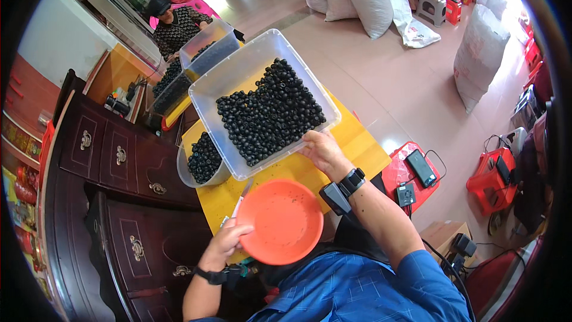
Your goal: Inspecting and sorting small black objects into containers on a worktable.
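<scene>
My left hand [229, 240] grips the left edge of a shallow orange bowl [281, 220], which has only small dark specks in it. My right hand [325, 152] is closed on the near right corner of a clear plastic bin [205, 83]. Many small black pieces with holes, like beads or rings [268, 113], lie heaped in that bin. Under its left side, partly hidden, stands a round translucent tub [185, 164] with more black pieces. A knife-like tool with a pale handle [238, 203] lies on the yellow table [357, 143] beside the bowl.
Across the table, a person in a dark cap [173, 27] sits by other clear bins [217, 45]. Dark wooden drawers [119, 161] stand close on the left. A red stool [411, 170] with electronic devices is at right. White sacks [482, 53] stand on the floor.
</scene>
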A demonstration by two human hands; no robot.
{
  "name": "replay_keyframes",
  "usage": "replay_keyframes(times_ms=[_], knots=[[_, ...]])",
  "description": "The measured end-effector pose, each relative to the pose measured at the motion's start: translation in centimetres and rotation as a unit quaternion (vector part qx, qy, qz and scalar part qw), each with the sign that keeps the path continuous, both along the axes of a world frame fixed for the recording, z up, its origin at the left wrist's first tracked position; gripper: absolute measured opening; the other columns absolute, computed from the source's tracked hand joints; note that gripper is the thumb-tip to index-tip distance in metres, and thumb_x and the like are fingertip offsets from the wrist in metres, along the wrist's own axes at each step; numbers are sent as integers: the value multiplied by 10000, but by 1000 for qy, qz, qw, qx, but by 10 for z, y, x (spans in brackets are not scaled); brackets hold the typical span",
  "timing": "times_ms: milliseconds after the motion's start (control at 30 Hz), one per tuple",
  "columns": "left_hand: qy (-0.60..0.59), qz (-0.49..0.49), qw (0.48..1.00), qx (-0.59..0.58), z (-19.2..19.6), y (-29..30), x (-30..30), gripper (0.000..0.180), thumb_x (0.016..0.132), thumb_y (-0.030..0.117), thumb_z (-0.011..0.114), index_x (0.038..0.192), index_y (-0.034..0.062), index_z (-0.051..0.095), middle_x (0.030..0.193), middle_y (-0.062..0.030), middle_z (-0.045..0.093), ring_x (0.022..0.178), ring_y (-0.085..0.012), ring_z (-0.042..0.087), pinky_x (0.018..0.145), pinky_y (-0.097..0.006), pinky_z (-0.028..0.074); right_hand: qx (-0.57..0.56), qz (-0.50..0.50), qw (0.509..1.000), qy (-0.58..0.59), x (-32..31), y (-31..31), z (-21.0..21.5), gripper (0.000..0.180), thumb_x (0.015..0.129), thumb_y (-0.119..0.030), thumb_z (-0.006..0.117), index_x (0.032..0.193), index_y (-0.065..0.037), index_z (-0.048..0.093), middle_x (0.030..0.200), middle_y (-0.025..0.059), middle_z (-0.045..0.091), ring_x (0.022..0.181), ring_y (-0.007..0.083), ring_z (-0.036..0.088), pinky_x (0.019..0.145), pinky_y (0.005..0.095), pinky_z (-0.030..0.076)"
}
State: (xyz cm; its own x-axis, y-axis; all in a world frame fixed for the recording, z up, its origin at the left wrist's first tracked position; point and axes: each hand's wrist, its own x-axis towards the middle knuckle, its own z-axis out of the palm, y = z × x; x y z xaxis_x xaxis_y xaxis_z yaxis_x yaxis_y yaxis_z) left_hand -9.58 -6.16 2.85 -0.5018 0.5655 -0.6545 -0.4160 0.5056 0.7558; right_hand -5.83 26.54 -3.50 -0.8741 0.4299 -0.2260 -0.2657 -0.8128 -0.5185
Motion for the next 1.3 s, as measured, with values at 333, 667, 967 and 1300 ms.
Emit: replay_keyframes(times_ms=[333, 667, 967, 1300], knots=[[676, 25, 734, 56, 153, 74, -77, 234, 954, 146, 518, 1029, -43, 634, 866, -127, 696, 821, -255, 685, 709, -373, 529, -2, -30, 999, -39, 10, -5, 4, 512, 825, 94, 496, 1292, -115, 482, 1144, 44, 590, 1052, 224, 604, 910, 482, 533], [888, -171, 421, -70, 129, 184, -142, 306, 833, 98, 631, 1132, 112, 566, 1009, -104, 620, 843, -348, 655, 686, -440, 544, -2, -1, 1000, -13, 10, -5, -1, 750, 794, 111, 481, 1457, -194, 311, 1316, 41, 496, 1135, 224, 549, 936, 469, 512], [799, -167, 528, -234, 119, 198, -193, 228, 875, 158, 573, 1078, 66, 623, 866, -193, 687, 861, -393, 668, 746, -503, 541, -6, -20, 999, -25, 13, -6, 11, 653, 822, 126, 480, 1392, -183, 399, 1138, 4, 547, 966, 157, 584, 924, 462, 512], [521, -78, 827, -197, 69, 173, -204, 294, 873, 159, 508, 1000, -40, 684, 759, -231, 692, 621, -325, 699, 597, -420, 572, -14, -31, 998, -52, -6, -2, 13, 572, 810, 90, 509, 1328, -137, 427, 1182, 50, 568, 1025, 222, 600, 900, 459, 527]])
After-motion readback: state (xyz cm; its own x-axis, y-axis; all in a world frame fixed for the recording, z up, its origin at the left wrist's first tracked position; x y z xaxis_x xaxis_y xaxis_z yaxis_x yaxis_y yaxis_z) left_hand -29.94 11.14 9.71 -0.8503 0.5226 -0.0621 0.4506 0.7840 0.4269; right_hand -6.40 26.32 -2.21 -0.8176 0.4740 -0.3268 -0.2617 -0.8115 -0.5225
